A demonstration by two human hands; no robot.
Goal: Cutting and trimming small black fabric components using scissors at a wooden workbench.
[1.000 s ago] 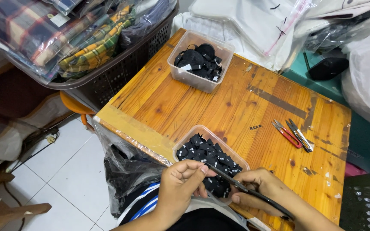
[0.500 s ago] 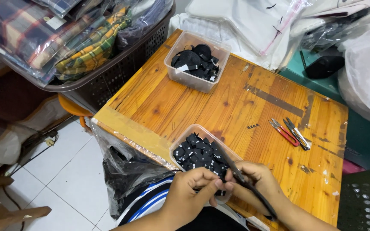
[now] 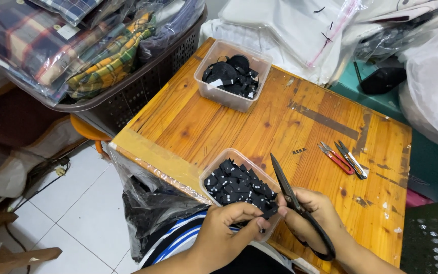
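Note:
My right hand (image 3: 314,218) grips black scissors (image 3: 292,199), blades pointing up and away over the wooden table (image 3: 239,122). My left hand (image 3: 227,228) pinches a thin black strip (image 3: 262,217) at the near edge of a clear plastic tub (image 3: 229,157) filled with several small black cut pieces (image 3: 234,185). The strip's end meets the scissors near my right fingers. A second clear tub (image 3: 219,91) at the table's far side holds black rolls and pieces.
Two small thread snips (image 3: 341,158), one red-handled, lie on the table's right part. A dark laundry basket (image 3: 128,96) of bagged plaid cloth stands at the left. White plastic bags (image 3: 300,30) pile behind the table. A black bag (image 3: 153,208) hangs at the table's near edge.
The scissors have swung from lying low beside my right hand to pointing up over the table. Both hands have stayed by the near tub.

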